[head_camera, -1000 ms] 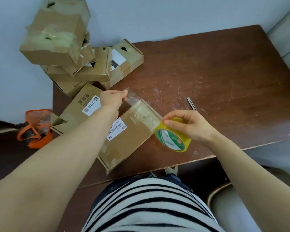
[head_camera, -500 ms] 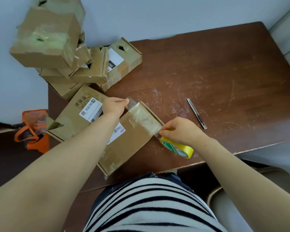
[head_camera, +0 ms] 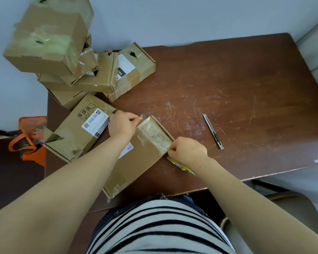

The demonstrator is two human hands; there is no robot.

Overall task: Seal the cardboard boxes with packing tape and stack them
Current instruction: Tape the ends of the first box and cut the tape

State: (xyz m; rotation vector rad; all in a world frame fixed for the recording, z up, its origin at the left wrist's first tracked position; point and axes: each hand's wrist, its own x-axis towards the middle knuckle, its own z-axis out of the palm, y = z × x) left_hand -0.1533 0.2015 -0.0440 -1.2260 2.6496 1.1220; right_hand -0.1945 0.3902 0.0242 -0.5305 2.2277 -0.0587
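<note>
Scratched brown table, flat box, stacked boxes, box cutter

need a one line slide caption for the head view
Left hand and right hand hold packing tape along a cardboard box edge, tape roll in the right hand.

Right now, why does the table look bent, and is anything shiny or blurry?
Head view: the wide lens bows the table edges and swells the forearms; light is soft, shadows faint; the tape strip on the box shows a dull sheen; the stacked boxes look slightly soft.
</note>
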